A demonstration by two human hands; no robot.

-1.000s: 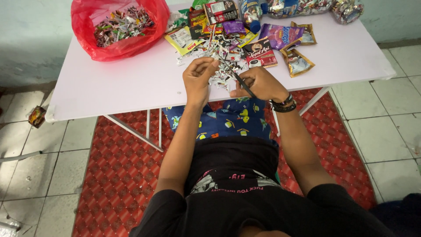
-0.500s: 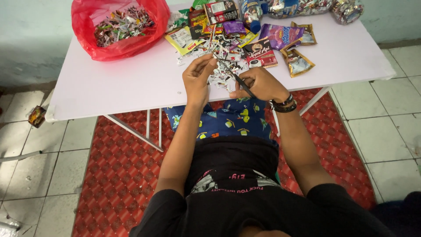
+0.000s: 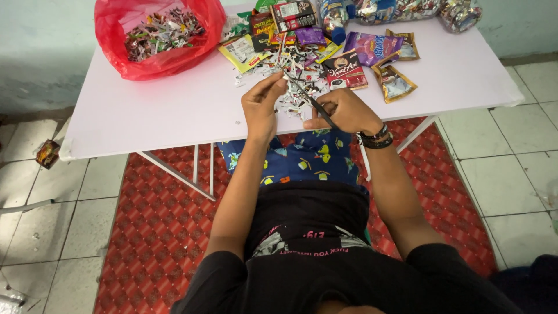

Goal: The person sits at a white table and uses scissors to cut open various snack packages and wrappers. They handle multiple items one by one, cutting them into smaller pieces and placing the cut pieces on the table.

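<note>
From the head camera, the right hand (image 3: 346,110) gripped dark slim metal scissors (image 3: 305,94), blades angled toward the left hand (image 3: 261,103), whose fingers apparently pinched a small wrapper scrap over the heap of shredded foil wrapper bits (image 3: 299,78) on the white rectangular table (image 3: 174,116).

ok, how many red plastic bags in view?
1. The red plastic bag sits on the white table's far left corner, open, full of cut wrapper scraps. More could be out of frame.

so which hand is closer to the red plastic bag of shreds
Left. The left hand is just right of and below the red bag; the right hand, holding scissors, sits farther right.
</note>
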